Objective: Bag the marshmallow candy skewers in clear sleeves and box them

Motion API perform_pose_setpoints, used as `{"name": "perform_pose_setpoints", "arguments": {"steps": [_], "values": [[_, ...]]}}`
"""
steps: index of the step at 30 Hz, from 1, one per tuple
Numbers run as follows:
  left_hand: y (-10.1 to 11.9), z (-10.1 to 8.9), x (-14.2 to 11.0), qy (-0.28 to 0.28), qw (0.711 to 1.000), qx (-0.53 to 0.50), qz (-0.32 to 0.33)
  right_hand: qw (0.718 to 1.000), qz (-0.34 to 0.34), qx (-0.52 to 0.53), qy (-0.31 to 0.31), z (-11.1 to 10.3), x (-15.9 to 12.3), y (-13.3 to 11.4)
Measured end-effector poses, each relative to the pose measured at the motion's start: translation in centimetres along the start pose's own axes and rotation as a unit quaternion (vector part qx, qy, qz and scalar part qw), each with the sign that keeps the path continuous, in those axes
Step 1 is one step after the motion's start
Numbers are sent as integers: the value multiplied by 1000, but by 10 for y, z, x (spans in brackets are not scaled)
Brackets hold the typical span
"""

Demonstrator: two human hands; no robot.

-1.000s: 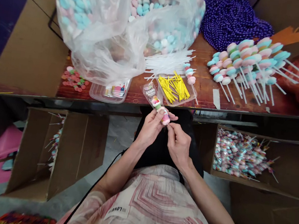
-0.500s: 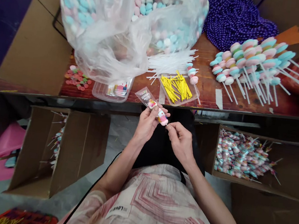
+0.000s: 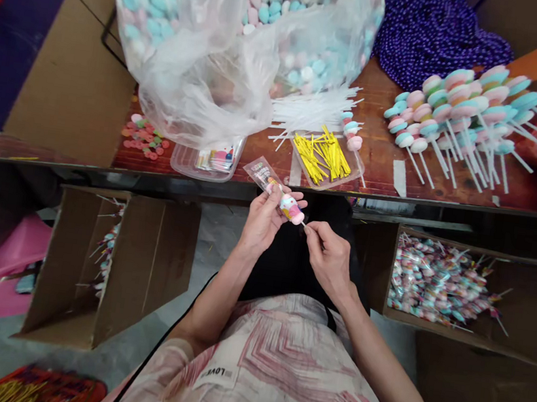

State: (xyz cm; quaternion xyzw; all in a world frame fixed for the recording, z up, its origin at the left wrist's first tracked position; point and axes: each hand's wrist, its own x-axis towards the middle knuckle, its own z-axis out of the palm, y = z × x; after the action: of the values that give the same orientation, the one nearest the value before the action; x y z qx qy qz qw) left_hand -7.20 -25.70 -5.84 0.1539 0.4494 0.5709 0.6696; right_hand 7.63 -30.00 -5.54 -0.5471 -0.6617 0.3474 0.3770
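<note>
My left hand (image 3: 264, 217) is closed round a candy skewer (image 3: 291, 208) of pastel discs that sits in a small clear printed bag (image 3: 261, 172). The bag's top sticks out past my fingers toward the table edge. My right hand (image 3: 328, 254) pinches the white stick at the skewer's lower end, just right of the candy. Both hands are held over my lap, in front of the wooden table (image 3: 383, 160).
On the table lie yellow twist ties (image 3: 322, 155) in a clear tray, white sticks (image 3: 310, 109), a big plastic bag of candies (image 3: 230, 38), finished skewers (image 3: 462, 114) and purple beads (image 3: 434, 31). Cardboard boxes stand below at left (image 3: 111, 266) and right (image 3: 465, 286), the right one holding wrapped skewers.
The skewer has slid further into the clear bag and the hands have shifted slightly. The camera view has drifted a little.
</note>
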Motion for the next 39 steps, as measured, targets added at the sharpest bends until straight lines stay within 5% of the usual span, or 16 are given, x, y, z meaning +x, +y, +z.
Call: {"name": "perform_pose_setpoints", "arguments": {"steps": [6,17,21,24,28,31,39], "values": [[-2,-2,-2,-7,1000,20,-22,993,-103,-58,-14,-8,0,6],[-15,5,-8,-10,1000,22,19,987,-128,-75,62,23,0,4],[-9,2,-6,-21,1000,9,13,996,-79,-28,42,20,3,0],[-1,-1,-3,-16,1000,-8,13,998,19,38,-43,8,1,-1],[-1,-2,-4,-19,1000,-7,13,964,148,175,-139,0,-4,2],[-7,0,-8,-29,999,-4,31,952,179,218,-121,5,-8,-1],[-13,3,-16,-61,998,-17,26,967,133,214,-32,26,-5,-17]]}}
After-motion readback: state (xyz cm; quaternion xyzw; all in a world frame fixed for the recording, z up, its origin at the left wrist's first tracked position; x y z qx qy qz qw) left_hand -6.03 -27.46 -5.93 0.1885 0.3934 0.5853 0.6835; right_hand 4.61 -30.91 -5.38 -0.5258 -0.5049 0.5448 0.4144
